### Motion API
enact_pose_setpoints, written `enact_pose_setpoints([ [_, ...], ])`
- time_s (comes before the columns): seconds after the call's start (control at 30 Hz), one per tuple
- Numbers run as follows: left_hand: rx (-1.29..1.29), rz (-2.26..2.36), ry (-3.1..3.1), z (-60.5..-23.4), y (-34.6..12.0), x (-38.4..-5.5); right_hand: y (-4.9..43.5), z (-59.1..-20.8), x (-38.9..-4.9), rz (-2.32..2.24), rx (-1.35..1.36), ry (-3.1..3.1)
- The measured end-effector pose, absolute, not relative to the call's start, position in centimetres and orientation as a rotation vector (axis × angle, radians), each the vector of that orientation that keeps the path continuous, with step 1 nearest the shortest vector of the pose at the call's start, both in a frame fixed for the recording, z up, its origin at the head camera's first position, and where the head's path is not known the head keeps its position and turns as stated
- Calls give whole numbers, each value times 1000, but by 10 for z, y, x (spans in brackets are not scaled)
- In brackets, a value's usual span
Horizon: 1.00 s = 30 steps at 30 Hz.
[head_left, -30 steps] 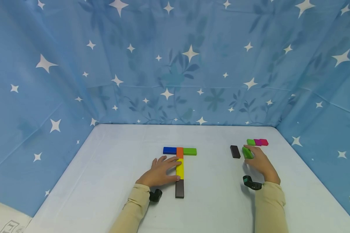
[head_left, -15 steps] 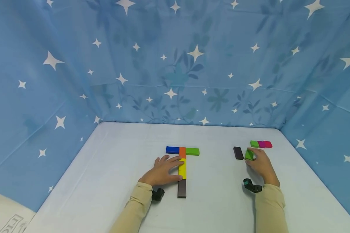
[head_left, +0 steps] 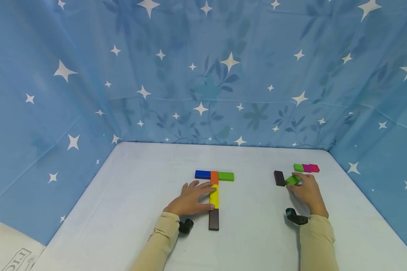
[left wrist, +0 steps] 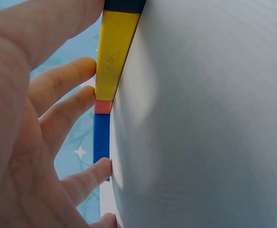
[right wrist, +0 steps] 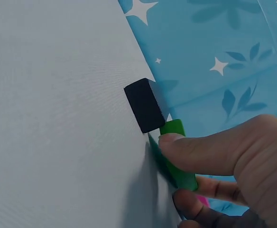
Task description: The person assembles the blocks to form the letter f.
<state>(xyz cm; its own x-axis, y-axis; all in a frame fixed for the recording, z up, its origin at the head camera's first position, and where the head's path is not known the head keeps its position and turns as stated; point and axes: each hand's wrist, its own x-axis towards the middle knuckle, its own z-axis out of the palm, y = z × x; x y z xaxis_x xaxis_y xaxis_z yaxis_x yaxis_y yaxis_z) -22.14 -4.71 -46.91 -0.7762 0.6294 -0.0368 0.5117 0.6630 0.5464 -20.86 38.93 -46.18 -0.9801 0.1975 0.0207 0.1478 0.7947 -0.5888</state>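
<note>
My left hand [head_left: 190, 199] lies with spread fingers beside a yellow block [head_left: 214, 199], thumb and fingertips touching it. Beyond it, an orange block [head_left: 214, 177] stands between a blue block [head_left: 202, 174] and a green block [head_left: 226, 176]. A dark block [head_left: 214, 220] continues the column on the near side, so the blocks form a T. At the right, my right hand [head_left: 309, 191] pinches another green block [right wrist: 187, 176] between thumb and fingers, tilted. Close to its left lies a second dark block [head_left: 279, 178].
Behind the right hand sits a short row of small blocks: green [head_left: 298, 168], purple [head_left: 306, 168] and pinkish red [head_left: 314, 168]. Starry blue curtain [head_left: 203, 75] borders the white table [head_left: 149, 169] at the back and sides.
The green block in my right hand has turned and now lies at a different slant. My left hand stays on the yellow block. The head view has shifted slightly.
</note>
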Motion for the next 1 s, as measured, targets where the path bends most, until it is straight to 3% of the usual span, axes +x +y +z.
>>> enact_pose_setpoints([
  [1.0, 922, 765, 2654, -470, -47, -224, 363, -453, -224, 981, -221, -2713],
])
